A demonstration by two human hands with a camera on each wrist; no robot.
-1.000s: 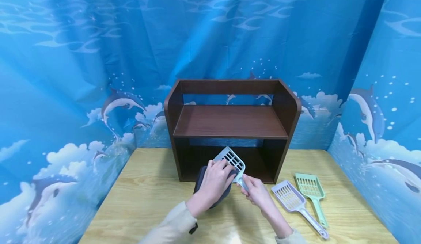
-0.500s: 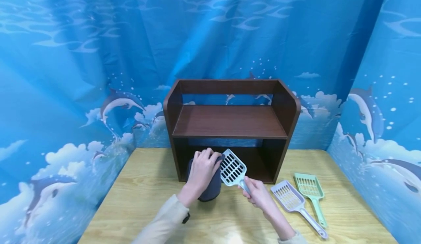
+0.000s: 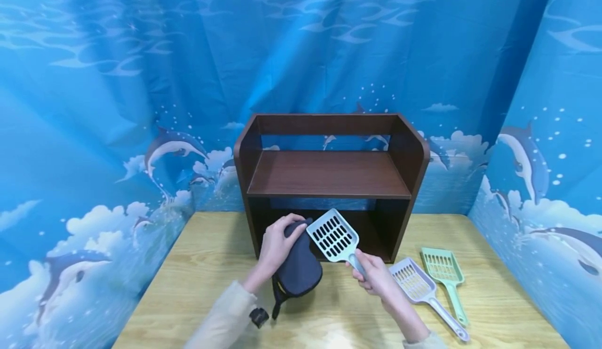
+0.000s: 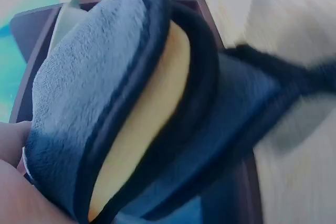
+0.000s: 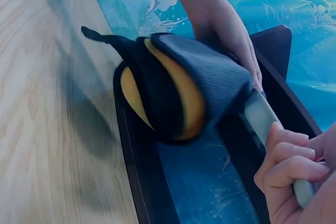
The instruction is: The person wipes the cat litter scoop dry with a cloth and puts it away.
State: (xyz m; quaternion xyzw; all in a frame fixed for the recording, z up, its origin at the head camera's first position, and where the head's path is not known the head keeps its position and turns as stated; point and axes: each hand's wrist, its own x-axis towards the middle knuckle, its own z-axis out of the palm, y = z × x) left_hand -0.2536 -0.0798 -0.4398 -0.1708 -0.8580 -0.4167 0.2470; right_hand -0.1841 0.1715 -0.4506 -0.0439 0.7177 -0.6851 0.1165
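My left hand [image 3: 275, 243] grips the upper end of a dark navy, soft fabric item [image 3: 298, 268] with black-bound edges, yellow inner layers and a dangling strap. It is held above the table in front of the shelf; its exact kind cannot be told. In the left wrist view the item [image 4: 94, 77] gapes, showing yellow between its folds. My right hand [image 3: 376, 276] holds a pale blue slotted litter scoop [image 3: 334, 235] by its handle. The scoop's head is raised beside the navy item. In the right wrist view the scoop [image 5: 261, 116] appears edge-on, near the left hand.
A dark brown two-tier shelf [image 3: 329, 174] stands behind the hands on the wooden table [image 3: 188, 286]. To the right lie a lilac litter scoop [image 3: 414, 281] and a green litter scoop [image 3: 442, 265], side by side. A blue dolphin-print curtain [image 3: 117, 103] surrounds the table.
My left hand has moved left, away from the scoop's head, and the navy item has turned, its strap now hanging down. The scoop has shifted slightly right and is now largely uncovered.
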